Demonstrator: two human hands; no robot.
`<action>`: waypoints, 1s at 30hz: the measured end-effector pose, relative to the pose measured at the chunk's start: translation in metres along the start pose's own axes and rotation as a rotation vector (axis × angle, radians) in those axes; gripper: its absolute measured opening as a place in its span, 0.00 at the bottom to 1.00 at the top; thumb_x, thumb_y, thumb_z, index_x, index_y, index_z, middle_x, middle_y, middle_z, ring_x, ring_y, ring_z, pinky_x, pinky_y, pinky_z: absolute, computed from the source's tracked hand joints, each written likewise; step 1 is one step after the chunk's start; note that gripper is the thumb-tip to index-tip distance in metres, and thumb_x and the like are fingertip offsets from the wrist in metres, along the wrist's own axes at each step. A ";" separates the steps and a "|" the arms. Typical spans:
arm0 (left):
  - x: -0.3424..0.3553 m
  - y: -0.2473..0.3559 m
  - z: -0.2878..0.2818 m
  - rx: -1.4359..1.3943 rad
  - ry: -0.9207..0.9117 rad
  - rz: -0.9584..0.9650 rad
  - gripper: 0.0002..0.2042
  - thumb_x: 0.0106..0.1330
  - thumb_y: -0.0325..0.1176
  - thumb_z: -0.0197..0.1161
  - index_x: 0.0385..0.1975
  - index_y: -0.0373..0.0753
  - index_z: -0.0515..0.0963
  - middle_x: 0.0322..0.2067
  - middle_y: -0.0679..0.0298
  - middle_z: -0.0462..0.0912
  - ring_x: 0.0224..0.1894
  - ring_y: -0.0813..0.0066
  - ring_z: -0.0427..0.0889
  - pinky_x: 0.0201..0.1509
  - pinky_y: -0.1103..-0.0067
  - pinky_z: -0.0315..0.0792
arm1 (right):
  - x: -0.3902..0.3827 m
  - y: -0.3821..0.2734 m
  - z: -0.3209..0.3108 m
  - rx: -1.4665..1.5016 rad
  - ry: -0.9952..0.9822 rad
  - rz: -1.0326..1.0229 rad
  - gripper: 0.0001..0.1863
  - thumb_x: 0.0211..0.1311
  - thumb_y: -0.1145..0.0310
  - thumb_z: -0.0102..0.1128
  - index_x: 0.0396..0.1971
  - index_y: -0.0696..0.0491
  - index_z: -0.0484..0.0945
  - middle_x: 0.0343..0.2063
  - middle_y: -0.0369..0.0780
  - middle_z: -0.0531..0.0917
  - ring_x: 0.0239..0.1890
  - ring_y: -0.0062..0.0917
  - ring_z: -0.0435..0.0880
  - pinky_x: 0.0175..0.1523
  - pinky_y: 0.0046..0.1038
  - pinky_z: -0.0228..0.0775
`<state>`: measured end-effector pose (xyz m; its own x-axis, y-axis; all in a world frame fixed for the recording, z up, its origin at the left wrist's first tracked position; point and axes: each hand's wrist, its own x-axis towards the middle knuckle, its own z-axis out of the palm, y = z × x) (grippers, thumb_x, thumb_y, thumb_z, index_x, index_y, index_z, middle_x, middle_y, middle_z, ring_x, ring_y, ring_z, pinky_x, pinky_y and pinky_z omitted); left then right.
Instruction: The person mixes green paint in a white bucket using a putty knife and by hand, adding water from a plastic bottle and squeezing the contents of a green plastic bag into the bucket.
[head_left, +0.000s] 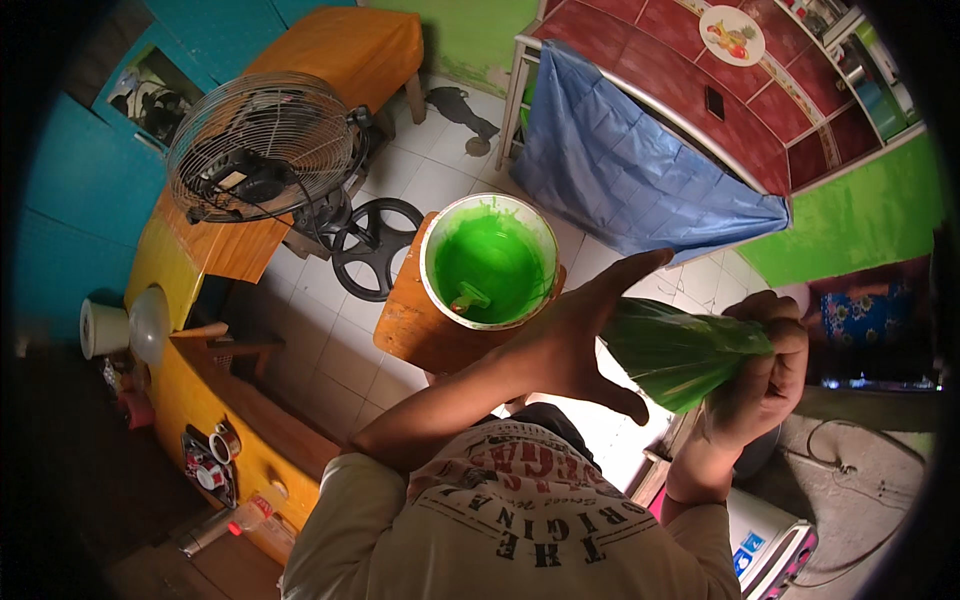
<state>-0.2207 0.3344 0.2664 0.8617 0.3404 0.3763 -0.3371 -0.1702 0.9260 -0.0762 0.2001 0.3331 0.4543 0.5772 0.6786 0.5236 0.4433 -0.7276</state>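
My right hand (pixel 772 365) is closed round the gathered neck of a plastic bag (pixel 670 352) that looks green, stretched out toward the left. My left hand (pixel 585 335) reaches across to the bag's wide end with thumb and fingers spread apart; whether it touches the plastic I cannot tell. Beyond my left forearm stands a white bucket (pixel 432 262) holding thick bright green liquid (pixel 490 265). A green-coated utensil (pixel 472 297) lies partly sunk in the liquid, its kind unclear. Under the bucket is a wooden stool (pixel 410 328).
A large metal fan (pixel 265 150) stands at the left near an orange-yellow table (pixel 225 400). A red tiled counter (pixel 690 90) with a blue sheet (pixel 620 150) hanging from it and a phone (pixel 715 102) on top stands at the far right. White floor tiles (pixel 445 165) show between them.
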 end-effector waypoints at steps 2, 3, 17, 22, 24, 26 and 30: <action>-0.005 -0.017 0.010 -0.055 0.070 0.066 0.70 0.33 0.38 0.91 0.78 0.33 0.47 0.75 0.49 0.60 0.75 0.57 0.65 0.76 0.65 0.63 | 0.005 0.001 -0.002 0.017 -0.101 0.019 0.05 0.69 0.77 0.59 0.35 0.58 0.71 0.36 0.44 0.77 0.38 0.29 0.76 0.45 0.28 0.70; -0.008 -0.021 0.014 -0.061 0.092 0.091 0.69 0.34 0.39 0.91 0.78 0.33 0.47 0.75 0.49 0.60 0.75 0.56 0.64 0.76 0.65 0.63 | 0.007 0.003 -0.003 0.023 -0.159 0.025 0.04 0.68 0.77 0.58 0.35 0.58 0.72 0.36 0.44 0.77 0.39 0.28 0.76 0.46 0.27 0.70; -0.031 -0.077 0.057 -0.316 0.445 0.007 0.42 0.55 0.42 0.80 0.68 0.35 0.66 0.63 0.55 0.75 0.68 0.64 0.71 0.71 0.68 0.66 | 0.026 0.020 0.032 0.072 -0.586 0.358 0.04 0.71 0.81 0.57 0.42 0.58 0.76 0.38 0.38 0.79 0.42 0.18 0.81 0.47 0.22 0.77; -0.036 -0.082 0.072 -0.478 0.534 -0.133 0.36 0.64 0.51 0.74 0.64 0.35 0.67 0.51 0.64 0.77 0.55 0.75 0.76 0.59 0.73 0.73 | 0.030 0.016 0.055 -0.087 -0.653 0.393 0.03 0.71 0.81 0.57 0.41 0.58 0.78 0.37 0.37 0.82 0.40 0.18 0.82 0.48 0.22 0.76; -0.035 -0.084 0.078 -0.552 0.566 -0.075 0.35 0.68 0.54 0.69 0.64 0.36 0.65 0.49 0.65 0.75 0.53 0.76 0.75 0.56 0.74 0.72 | 0.033 0.021 0.062 -0.109 -0.679 0.327 0.03 0.71 0.80 0.58 0.40 0.59 0.79 0.36 0.37 0.83 0.39 0.18 0.82 0.48 0.23 0.75; -0.037 -0.080 0.074 -0.654 0.525 -0.061 0.32 0.71 0.52 0.66 0.64 0.36 0.65 0.49 0.65 0.75 0.52 0.77 0.74 0.56 0.74 0.72 | 0.034 0.021 0.072 -0.178 -0.712 0.352 0.02 0.72 0.79 0.58 0.40 0.59 0.79 0.36 0.36 0.83 0.39 0.18 0.82 0.48 0.23 0.75; -0.042 -0.064 0.073 -0.835 0.594 -0.070 0.27 0.72 0.52 0.65 0.58 0.37 0.70 0.46 0.68 0.77 0.48 0.81 0.75 0.51 0.76 0.73 | 0.034 0.023 0.089 -0.280 -0.767 0.419 0.03 0.73 0.76 0.59 0.41 0.59 0.80 0.35 0.35 0.83 0.39 0.17 0.81 0.48 0.23 0.73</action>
<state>-0.2080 0.2637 0.1893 0.6393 0.7662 0.0654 -0.6449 0.4879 0.5882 -0.1131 0.2908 0.3308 0.0962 0.9946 0.0391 0.6245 -0.0298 -0.7805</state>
